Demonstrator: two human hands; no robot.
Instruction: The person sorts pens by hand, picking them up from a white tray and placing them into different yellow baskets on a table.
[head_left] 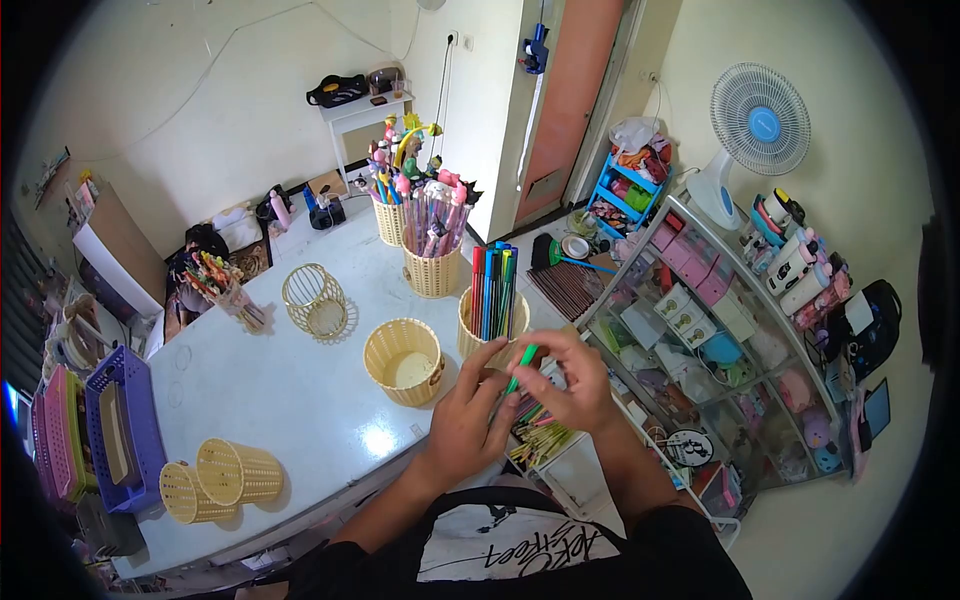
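Note:
Between my two hands is a green marker, held at a slant. My left hand has its fingers closed around the lower part of the marker. At its upper end, my right hand pinches the marker with thumb and fingers. Just beyond my hands stands a cream woven basket holding upright coloured markers in red, blue, black and green. To the left of my left hand is another cream basket, its bottom visible. Below my hands, many pencils lie in a drawer or tray, partly hidden by my right arm.
More baskets farther back hold pens with figure toppers. A wire-like basket and a cup of pencils stand on the white table. Two cream baskets lie near purple trays. A glass cabinet is at right.

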